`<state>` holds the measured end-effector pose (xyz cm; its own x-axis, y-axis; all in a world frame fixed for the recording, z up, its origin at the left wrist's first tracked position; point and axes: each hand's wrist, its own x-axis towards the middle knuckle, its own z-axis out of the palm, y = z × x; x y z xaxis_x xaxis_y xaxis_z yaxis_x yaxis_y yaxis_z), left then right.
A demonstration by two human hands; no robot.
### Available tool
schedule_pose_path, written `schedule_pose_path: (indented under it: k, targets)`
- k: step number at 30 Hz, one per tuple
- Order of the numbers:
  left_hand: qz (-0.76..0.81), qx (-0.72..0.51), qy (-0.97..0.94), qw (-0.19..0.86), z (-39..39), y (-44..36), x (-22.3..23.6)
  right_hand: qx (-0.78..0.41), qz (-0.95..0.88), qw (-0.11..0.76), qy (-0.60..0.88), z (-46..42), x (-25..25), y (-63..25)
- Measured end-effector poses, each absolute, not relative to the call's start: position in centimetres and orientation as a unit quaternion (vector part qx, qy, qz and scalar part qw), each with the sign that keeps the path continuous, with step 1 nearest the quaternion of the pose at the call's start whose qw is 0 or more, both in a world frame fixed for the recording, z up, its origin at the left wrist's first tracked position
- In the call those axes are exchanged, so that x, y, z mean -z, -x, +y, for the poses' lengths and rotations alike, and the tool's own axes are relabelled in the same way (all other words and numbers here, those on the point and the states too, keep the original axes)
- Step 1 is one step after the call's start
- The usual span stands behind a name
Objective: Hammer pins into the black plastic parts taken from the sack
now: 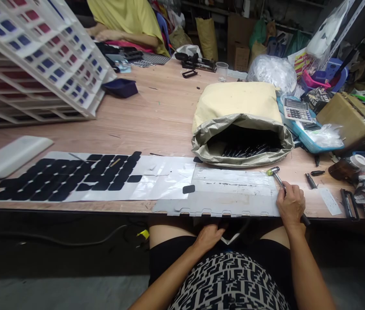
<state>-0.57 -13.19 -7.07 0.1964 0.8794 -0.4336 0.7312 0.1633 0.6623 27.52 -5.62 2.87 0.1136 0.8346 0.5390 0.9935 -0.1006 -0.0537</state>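
My right hand (290, 204) is closed round the handle of a small hammer (277, 176), whose metal head with a yellow tip lies on the table near the front edge. My left hand (208, 237) is down below the table edge by my lap, fingers curled on something dark that I cannot make out. In front of me lies a grey metal plate (214, 206) with notches along its edge, under a clear plastic sheet (234, 181). A single small black pad (188, 189) rests on the sheet. To the left, rows of black pads (69, 174) cover a white sheet.
An open sack (242, 125) with dark parts inside stands behind the plate. White racks (33, 56) of blue and red pieces fill the far left. A calculator (297, 110) in a blue tray, a cardboard box (350, 120) and a person in yellow (127, 19) are further back.
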Motion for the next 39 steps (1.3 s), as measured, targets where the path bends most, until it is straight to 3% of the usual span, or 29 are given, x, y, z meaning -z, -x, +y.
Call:
schedule_pose_path:
  k: [4, 8, 12, 14, 16, 21, 24, 28, 33, 39]
  targets:
    - [0.518, -0.052, -0.714, 0.467, -13.4, 0.5, 2.6, 0.186, -0.637, 0.204, 0.72, -5.7, -2.7, -27.5]
    - [0.35, -0.168, -0.752, 0.532, -10.0, 0.5, -4.3, 0.188, -0.641, 0.198, 0.718, -5.8, -2.7, -27.4]
    - [0.506, -0.339, -0.706, 0.362, -1.0, 0.4, -7.7, 0.19, -0.638, 0.194, 0.72, -5.7, -2.8, -27.4]
    - [0.615, -0.336, -0.675, 0.23, 4.0, 0.3, -7.6, 0.187, -0.639, 0.191, 0.721, -5.7, -2.8, -27.4]
    - [0.698, -0.272, -0.641, 0.167, 8.0, 0.1, -7.0, 0.184, -0.64, 0.188, 0.722, -5.7, -2.8, -27.4]
    - [0.788, -0.129, -0.566, 0.203, 12.0, -0.3, -5.5, 0.186, -0.636, 0.188, 0.725, -5.8, -2.9, -27.2]
    - [0.776, -0.177, -0.575, 0.19, 11.3, 0.0, -5.4, 0.192, -0.637, 0.189, 0.722, -5.9, -2.9, -27.2]
    - [0.644, -0.349, -0.672, 0.109, 7.5, 0.6, -5.3, 0.198, -0.635, 0.19, 0.722, -5.9, -2.9, -27.2]
    - [0.468, -0.359, -0.778, 0.216, 0.9, 1.9, -3.5, 0.191, -0.65, 0.185, 0.712, -5.7, -2.7, -27.4]
    - [0.515, -0.313, -0.738, 0.305, -1.1, 2.4, -1.9, 0.154, -0.665, 0.195, 0.705, -5.4, -3.0, -28.0]
